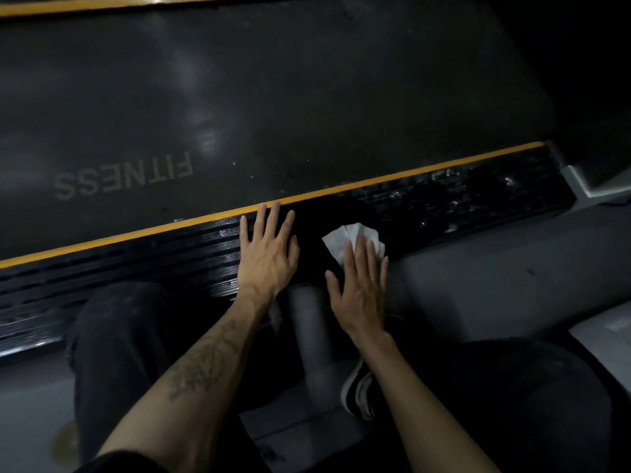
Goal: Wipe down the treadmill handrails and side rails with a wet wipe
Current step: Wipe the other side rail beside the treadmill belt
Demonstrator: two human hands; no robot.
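Nearest, on the near edge of the black ribbed side rail (444, 206), the right hand (358, 288) presses a white wet wipe (345, 238) flat under straight fingers, its grip wide. Just left of it the left hand (266, 254) lies flat on the rail, grip wide, fingertips reaching the yellow stripe (375, 180). Beyond the stripe lies the dark belt (273, 97), and the rail runs open to either side.

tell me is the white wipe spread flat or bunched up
Bunched up: the crumpled white wet wipe shows folds under the right hand's straight fingers, on the black ribbed side rail.
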